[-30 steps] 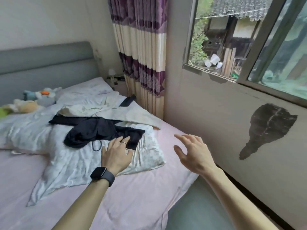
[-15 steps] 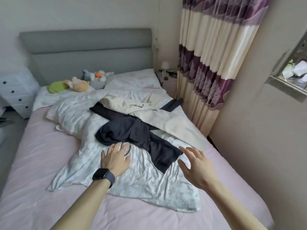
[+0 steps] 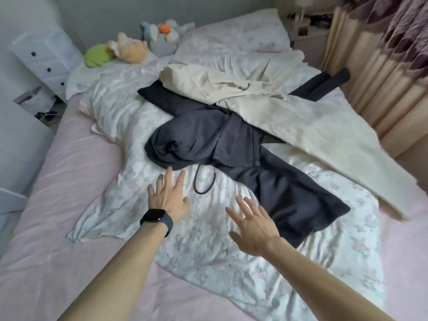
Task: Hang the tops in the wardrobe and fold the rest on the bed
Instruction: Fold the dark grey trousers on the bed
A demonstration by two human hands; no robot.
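Hands: left hand (image 3: 168, 198) and right hand (image 3: 253, 225), both spread wide, holding nothing. Since 1 second ago they have lowered over the floral quilt (image 3: 208, 256). Dark drawstring garment (image 3: 203, 135): mid-bed (image 3: 64, 186), just beyond my fingertips, its far part under the cream garment (image 3: 266, 100). Nothing folded yet; I judge the pickup is next.

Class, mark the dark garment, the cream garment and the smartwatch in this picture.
dark garment (image 3: 203, 135), head view, on its bunched middle.
cream garment (image 3: 301, 121), head view, on its flat panel.
smartwatch (image 3: 153, 215), head view, on its screen.
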